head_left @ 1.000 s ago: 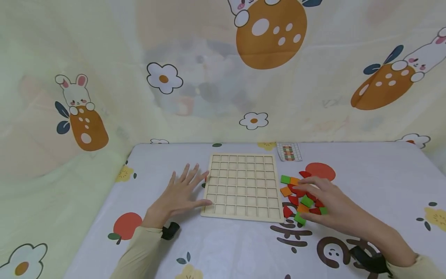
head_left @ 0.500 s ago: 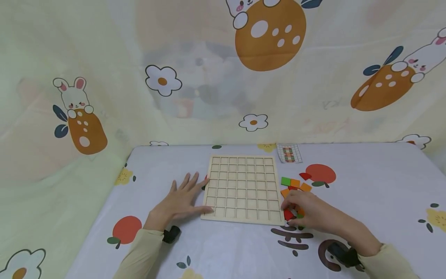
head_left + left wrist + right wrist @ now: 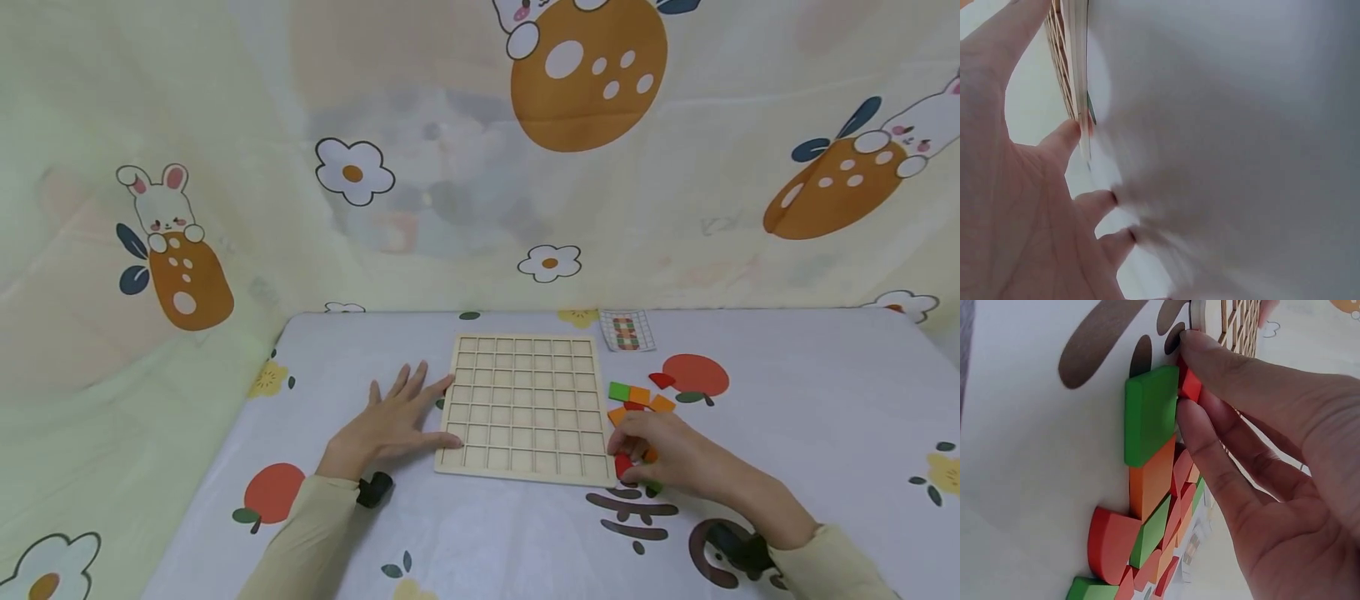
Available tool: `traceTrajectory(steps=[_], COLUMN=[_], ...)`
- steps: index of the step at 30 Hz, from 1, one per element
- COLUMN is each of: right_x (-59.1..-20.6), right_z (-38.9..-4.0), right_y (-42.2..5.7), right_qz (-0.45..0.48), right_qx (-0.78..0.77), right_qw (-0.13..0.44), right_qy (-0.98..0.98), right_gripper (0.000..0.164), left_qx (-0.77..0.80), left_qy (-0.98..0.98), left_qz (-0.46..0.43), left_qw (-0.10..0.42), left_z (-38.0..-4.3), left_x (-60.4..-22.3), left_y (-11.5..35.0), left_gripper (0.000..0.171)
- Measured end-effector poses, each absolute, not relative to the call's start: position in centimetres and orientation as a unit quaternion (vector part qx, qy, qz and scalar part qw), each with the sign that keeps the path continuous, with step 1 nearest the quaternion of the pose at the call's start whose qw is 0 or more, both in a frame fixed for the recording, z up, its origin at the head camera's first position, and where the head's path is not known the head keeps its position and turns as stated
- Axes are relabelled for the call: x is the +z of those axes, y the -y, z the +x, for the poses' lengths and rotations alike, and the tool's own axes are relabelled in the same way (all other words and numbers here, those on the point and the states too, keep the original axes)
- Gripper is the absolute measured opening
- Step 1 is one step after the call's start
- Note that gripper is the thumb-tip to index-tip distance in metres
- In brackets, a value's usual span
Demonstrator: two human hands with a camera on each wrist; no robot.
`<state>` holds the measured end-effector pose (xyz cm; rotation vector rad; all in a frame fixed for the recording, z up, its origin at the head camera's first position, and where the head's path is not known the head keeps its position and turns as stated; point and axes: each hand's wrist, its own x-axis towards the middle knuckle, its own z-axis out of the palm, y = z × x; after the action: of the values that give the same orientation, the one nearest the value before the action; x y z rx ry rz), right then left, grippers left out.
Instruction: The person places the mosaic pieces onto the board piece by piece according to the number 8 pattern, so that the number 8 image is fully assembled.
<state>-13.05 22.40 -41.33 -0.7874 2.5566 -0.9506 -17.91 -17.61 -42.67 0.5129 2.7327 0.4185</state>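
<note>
A pale wooden grid board (image 3: 528, 407) lies on the table, its cells bare. My left hand (image 3: 386, 427) is spread at the board's left edge, thumb and index fingertip touching it. At the board's near right corner my right hand (image 3: 675, 454) pinches a small red block (image 3: 1190, 382) between thumb and fingers. In the right wrist view a green square block (image 3: 1152, 415) lies just beside those fingertips, with an orange block (image 3: 1151, 478) and a curved red block (image 3: 1110, 544) further along. Part of this pile is hidden under the right hand in the head view.
A small printed pattern card (image 3: 627, 331) lies beyond the board's far right corner. Several loose blocks stretch along the board's right side, among them a green one (image 3: 618, 391) and a red one (image 3: 662, 380). A patterned cloth (image 3: 420, 225) hangs behind the table.
My right hand has come left and nearer to the board's corner, closing its fingers on a red block. The left hand stays at the board's edge.
</note>
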Motion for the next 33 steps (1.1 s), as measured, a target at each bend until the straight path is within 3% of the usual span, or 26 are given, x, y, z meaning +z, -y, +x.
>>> traceTrajectory(steps=[13,22,33], right_x=[-41.2,-41.2,-38.5], right_z=[-12.8,-12.7,-16.1], right_y=[-22.1,-22.8,-19.8], right_qz=[-0.237,-0.290,-0.297], right_qx=[-0.326,-0.292,-0.321], right_qw=[0.135,0.093,0.082], right_qy=[-0.905,-0.907,-0.895], right_gripper=[0.021,0.018,0.020], left_qx=[0.140,0.141,0.139], left_qy=[-0.963,-0.961,-0.961], left_qz=[0.170,0.172,0.168], left_qw=[0.158,0.165,0.168], left_z=[-18.2,-18.3,-18.1], left_x=[-43.5,-43.3,-43.1], left_y=[17.1,17.0,16.8], left_gripper=[0.101,0.101,0.101])
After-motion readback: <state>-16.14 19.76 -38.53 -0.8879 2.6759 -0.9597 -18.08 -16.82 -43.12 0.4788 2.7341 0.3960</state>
